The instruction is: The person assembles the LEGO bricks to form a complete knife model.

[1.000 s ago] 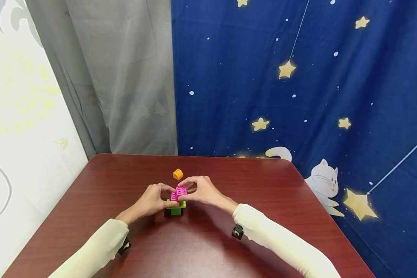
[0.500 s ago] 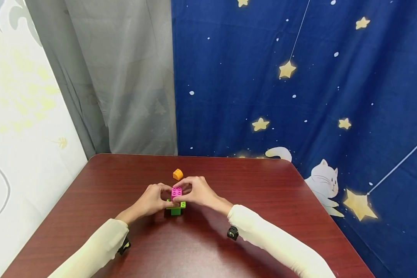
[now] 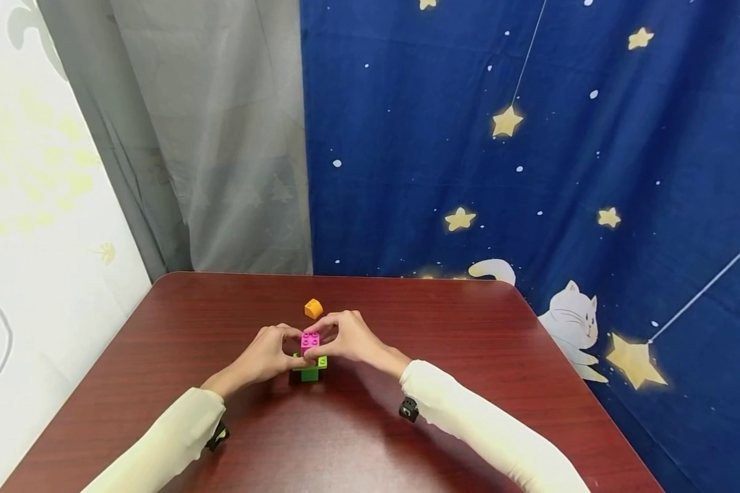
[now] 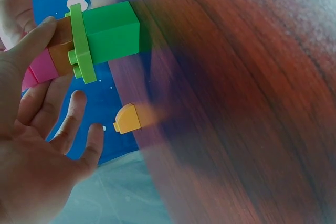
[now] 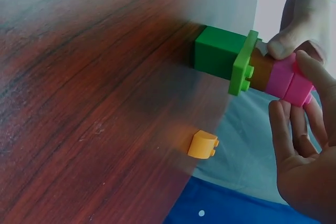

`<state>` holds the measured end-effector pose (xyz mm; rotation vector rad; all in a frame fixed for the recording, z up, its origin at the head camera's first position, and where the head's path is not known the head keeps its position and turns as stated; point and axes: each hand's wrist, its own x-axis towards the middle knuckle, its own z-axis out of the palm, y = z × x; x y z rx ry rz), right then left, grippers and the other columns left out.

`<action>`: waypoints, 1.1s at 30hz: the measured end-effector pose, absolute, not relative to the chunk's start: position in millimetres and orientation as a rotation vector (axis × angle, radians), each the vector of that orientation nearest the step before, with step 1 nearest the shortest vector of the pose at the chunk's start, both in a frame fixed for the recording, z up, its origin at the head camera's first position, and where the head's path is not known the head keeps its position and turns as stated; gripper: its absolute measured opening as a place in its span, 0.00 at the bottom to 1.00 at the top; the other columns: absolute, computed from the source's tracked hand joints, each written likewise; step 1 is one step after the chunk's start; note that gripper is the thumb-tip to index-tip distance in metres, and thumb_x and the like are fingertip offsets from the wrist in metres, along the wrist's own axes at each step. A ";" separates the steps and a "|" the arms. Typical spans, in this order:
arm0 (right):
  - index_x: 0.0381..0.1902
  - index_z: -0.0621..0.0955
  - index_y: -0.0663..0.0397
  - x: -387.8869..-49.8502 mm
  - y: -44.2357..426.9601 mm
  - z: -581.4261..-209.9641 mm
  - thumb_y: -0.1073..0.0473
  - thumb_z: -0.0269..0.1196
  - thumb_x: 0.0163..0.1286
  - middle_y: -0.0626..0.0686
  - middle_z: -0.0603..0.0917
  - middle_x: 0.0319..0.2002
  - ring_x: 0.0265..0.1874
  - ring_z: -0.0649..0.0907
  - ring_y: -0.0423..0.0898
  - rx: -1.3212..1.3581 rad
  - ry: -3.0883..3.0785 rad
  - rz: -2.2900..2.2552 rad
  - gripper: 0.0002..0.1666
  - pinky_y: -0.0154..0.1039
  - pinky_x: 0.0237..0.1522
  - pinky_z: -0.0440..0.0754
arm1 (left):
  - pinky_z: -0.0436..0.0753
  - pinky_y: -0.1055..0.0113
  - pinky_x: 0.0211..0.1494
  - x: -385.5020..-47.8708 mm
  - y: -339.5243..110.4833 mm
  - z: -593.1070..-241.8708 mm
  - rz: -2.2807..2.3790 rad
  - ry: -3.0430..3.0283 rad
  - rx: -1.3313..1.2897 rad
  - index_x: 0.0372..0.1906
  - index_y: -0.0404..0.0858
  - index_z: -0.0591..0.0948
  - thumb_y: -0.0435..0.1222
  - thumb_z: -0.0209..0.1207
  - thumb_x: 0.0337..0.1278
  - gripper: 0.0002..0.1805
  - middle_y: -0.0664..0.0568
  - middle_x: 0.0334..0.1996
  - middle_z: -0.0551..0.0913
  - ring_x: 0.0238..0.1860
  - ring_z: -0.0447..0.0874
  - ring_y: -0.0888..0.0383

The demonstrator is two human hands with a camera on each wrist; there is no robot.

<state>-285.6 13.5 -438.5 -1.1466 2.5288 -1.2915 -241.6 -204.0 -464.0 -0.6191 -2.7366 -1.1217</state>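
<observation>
Five toy building pieces stand as one upright stack (image 5: 260,71) on a dark red, wood-grained table (image 3: 438,322), a little left of centre in the head view. From the top down they are an upper pink block (image 5: 299,88), a lower pink block (image 5: 281,74), a brown block (image 4: 62,57), a light green plate (image 4: 81,43) that overhangs, and a dark green block (image 4: 113,32) resting on the tabletop. At the left, the left hand (image 3: 268,356) holds the brown block, its thumb tip against one side, while its outer fingers spread free. Opposite, the right hand (image 3: 351,339) pinches the upper pink block between thumb and fingers. Just beyond the stack, well apart from it, lies a single orange block (image 3: 313,309) with one curved side. Both arms wear cream sleeves (image 3: 487,424), with a small black device (image 3: 409,409) at each wrist. Behind the table hang a grey curtain (image 3: 234,137) and a blue curtain (image 3: 395,137) printed with yellow stars and a white cat (image 3: 570,318).
</observation>
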 end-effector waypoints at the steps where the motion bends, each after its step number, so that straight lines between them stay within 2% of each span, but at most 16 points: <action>1: 0.47 0.91 0.49 -285.9 13.6 -438.8 0.55 0.84 0.52 0.43 0.92 0.34 0.32 0.90 0.34 -1.147 2.522 -1.297 0.23 0.29 0.38 0.86 | 0.85 0.56 0.49 -242.0 -204.2 -463.8 -1.116 -2.739 -0.619 0.43 0.44 0.90 0.48 0.81 0.45 0.20 0.58 0.38 0.87 0.44 0.84 0.55; 6: 0.47 0.91 0.48 -287.9 14.1 -442.2 0.54 0.84 0.52 0.42 0.91 0.33 0.32 0.89 0.31 -1.155 2.526 -1.313 0.23 0.29 0.38 0.86 | 0.85 0.58 0.48 -243.0 -203.8 -463.1 -1.079 -2.737 -0.612 0.43 0.44 0.90 0.48 0.82 0.45 0.20 0.58 0.38 0.87 0.43 0.83 0.58; 11: 0.48 0.91 0.48 -287.7 14.0 -450.8 0.53 0.84 0.52 0.42 0.91 0.34 0.32 0.89 0.32 -1.171 2.525 -1.349 0.24 0.29 0.37 0.85 | 0.84 0.51 0.51 -241.4 -204.6 -463.7 -1.046 -2.747 -0.616 0.45 0.41 0.90 0.49 0.82 0.44 0.24 0.56 0.40 0.88 0.46 0.83 0.51; 15: 0.48 0.90 0.47 -286.9 13.5 -454.1 0.53 0.83 0.53 0.41 0.91 0.35 0.33 0.88 0.30 -1.192 2.537 -1.358 0.23 0.28 0.38 0.85 | 0.83 0.48 0.54 -238.9 -208.7 -461.1 -0.993 -2.739 -0.650 0.50 0.39 0.89 0.52 0.81 0.43 0.30 0.51 0.44 0.88 0.51 0.84 0.46; 20: 0.48 0.88 0.45 -286.3 14.4 -454.9 0.53 0.83 0.54 0.41 0.91 0.38 0.34 0.87 0.27 -1.230 2.565 -1.344 0.23 0.27 0.39 0.85 | 0.81 0.43 0.58 -231.0 -212.7 -452.5 -0.987 -2.696 -0.671 0.58 0.42 0.86 0.50 0.77 0.50 0.30 0.49 0.52 0.86 0.57 0.82 0.46; 23: 0.47 0.85 0.48 -286.0 16.2 -454.8 0.55 0.84 0.53 0.44 0.92 0.38 0.35 0.88 0.29 -1.235 2.560 -1.374 0.25 0.28 0.39 0.85 | 0.80 0.43 0.58 -228.3 -210.3 -446.8 -0.998 -2.655 -0.673 0.59 0.45 0.86 0.51 0.74 0.55 0.28 0.51 0.53 0.86 0.57 0.82 0.47; 26: 0.46 0.80 0.49 -286.3 17.5 -454.7 0.58 0.84 0.52 0.47 0.91 0.37 0.34 0.88 0.31 -1.206 2.562 -1.407 0.28 0.29 0.39 0.85 | 0.80 0.44 0.58 -229.8 -205.7 -442.4 -0.996 -2.610 -0.698 0.58 0.45 0.86 0.51 0.74 0.57 0.26 0.53 0.52 0.87 0.56 0.82 0.48; 33: 0.46 0.76 0.50 -285.7 16.8 -458.9 0.59 0.86 0.48 0.45 0.91 0.36 0.35 0.88 0.31 -1.135 2.524 -1.468 0.34 0.29 0.40 0.85 | 0.83 0.50 0.53 -235.1 -200.8 -442.9 -0.947 -2.551 -0.755 0.46 0.46 0.90 0.45 0.77 0.54 0.15 0.60 0.41 0.88 0.47 0.84 0.54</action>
